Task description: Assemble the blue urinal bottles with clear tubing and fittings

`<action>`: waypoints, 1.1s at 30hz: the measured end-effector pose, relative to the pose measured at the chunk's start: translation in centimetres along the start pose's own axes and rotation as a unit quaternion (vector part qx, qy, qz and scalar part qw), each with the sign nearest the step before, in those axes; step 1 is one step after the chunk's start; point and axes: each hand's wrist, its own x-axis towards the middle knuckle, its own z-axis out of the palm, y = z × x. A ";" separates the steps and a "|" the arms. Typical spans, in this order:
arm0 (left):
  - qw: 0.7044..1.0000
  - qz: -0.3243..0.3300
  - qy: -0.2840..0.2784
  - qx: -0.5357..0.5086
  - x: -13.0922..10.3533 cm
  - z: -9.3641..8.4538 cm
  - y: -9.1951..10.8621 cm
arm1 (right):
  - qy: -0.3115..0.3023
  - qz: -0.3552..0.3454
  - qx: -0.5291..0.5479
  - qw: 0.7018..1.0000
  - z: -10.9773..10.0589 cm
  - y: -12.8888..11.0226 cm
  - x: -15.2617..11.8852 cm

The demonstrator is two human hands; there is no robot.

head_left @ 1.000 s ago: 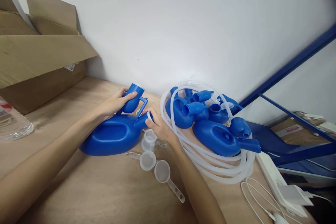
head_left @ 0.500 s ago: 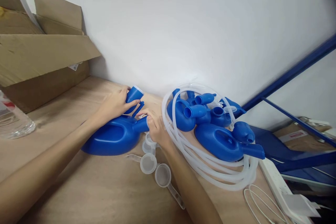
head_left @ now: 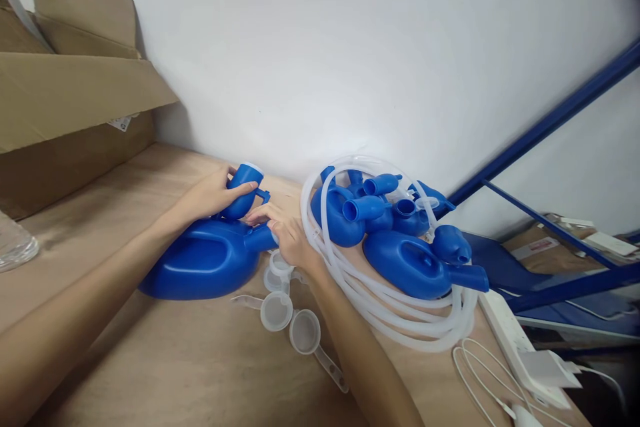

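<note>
My left hand (head_left: 213,195) is closed round a blue cup-shaped piece (head_left: 244,181) with a pale rim and a small side tab. It is held tilted above the far side of a blue urinal bottle (head_left: 195,273), which lies on the table with its hollow handle facing up. Closed about the mouth of that bottle's neck is my right hand (head_left: 293,240); its fingers partly hide the mouth. Below the right wrist lie several translucent caps with straps, among them one round cap (head_left: 277,311) and another cap (head_left: 305,331).
To the right, coiled clear tubing (head_left: 400,327) surrounds more blue bottles (head_left: 407,263) and blue spouted pieces (head_left: 367,208). A cardboard box (head_left: 75,93) stands at the back left, near a clear plastic bottle (head_left: 15,243). A power strip (head_left: 515,340) and blue metal rack (head_left: 560,93) line the right side.
The view has shifted slightly, moving most things leftward. My left hand has turned the blue cup-shaped piece more upright, while my right hand keeps its grip on the bottle neck.
</note>
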 end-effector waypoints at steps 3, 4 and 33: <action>1.000 0.000 -0.002 -0.015 0.3 0.3 -0.5 | 0.022 0.036 0.030 0.999 0.3 -0.1 0.1; 1.000 -0.001 0.001 -0.018 0.4 0.4 -0.6 | 0.029 0.044 0.023 0.998 0.4 -0.1 0.1; 0.973 0.048 -0.150 0.167 2.2 0.8 -3.6 | -0.127 0.061 -0.383 0.913 2.2 -5.4 -13.7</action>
